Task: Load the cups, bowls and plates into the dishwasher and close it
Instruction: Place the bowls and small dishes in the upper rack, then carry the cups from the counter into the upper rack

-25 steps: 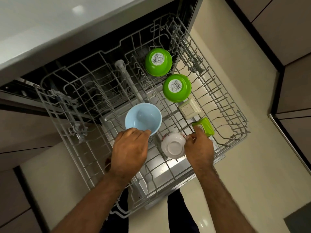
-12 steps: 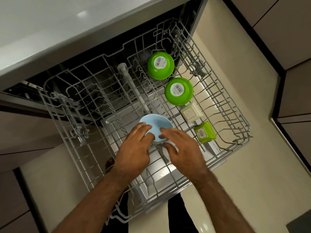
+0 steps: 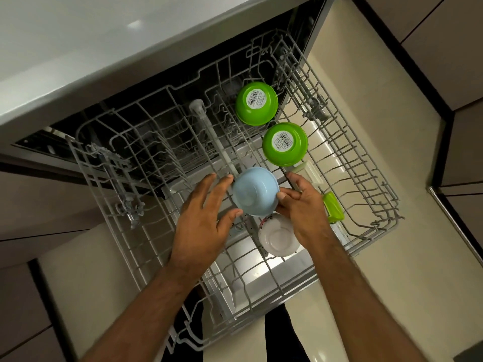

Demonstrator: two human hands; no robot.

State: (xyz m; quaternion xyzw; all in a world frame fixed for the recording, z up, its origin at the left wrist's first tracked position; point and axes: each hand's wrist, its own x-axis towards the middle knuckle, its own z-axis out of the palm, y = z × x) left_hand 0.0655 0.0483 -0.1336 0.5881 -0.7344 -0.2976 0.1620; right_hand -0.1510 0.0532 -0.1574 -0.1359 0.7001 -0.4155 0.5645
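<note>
Left of the blue bowl [image 3: 254, 190]: left hand [image 3: 203, 218], spread wide, fingers straight, fingertips and thumb tip at the bowl's wall, gripping nothing. Blue bowl itself upside down, base up and tipped a little, on the wires near the middle of the rack [image 3: 104, 205]. Just right of the blue bowl: right hand [image 3: 303, 207], thumb pressed on the bowl's wall, other fingers bent beyond the rim, seemingly pinching it lightly.

Looks light, stiff and smooth, most likely plastic: little risk of breaking, some risk of slipping or rocking on the wires. Best held at the rim from two opposite sides, then eased down between the wires. Step in hand, at a guess: seating this bowl. Much of the rack bare, dishwasher not yet closed.

Just below the blue bowl and slightly right: white bowl [image 3: 278, 237], also base up, partly under the right wrist; possibly ceramic, so more breakable, worth sparing a knock. Above and right of the blue bowl, apart from it: lower green bowl [image 3: 285, 143], then upper green bowl [image 3: 257, 103], both base up with barcode labels showing. Right of the blue bowl, past the right hand: pale square tub [image 3: 309, 172] and small green tub [image 3: 333, 207].

Well above and left of the blue bowl: grey table [image 3: 91, 48] over the dishwasher. Below the blue bowl: shiny open door [image 3: 285, 276]. Far right of the blue bowl: cream floor [image 3: 379, 270], then dark-edged cupboard fronts [image 3: 465, 158].
</note>
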